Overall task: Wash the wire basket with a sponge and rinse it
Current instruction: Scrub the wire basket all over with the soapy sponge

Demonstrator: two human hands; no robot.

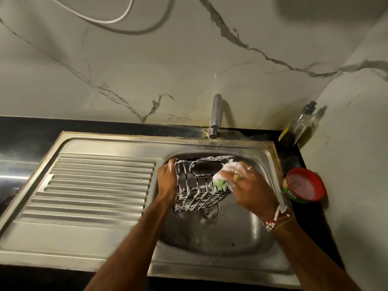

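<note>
Stainless steel sink, drainboard at left, set in a dark counter. Wire basket, foam-coated, tilted above the basin near the drain. Left hand: fingers wrapped around the basket's left rim. Right hand: fingers clasping a soapy green sponge pressed to the basket's right side. Red-rimmed tub on counter, right of sink. Tap behind basin.

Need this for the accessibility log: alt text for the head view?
Over a steel sink, a person's left hand grips a soapy wire basket while the right hand scrubs it with a foamy green sponge. The tap is not running; a red-rimmed soap tub sits at right.
</note>
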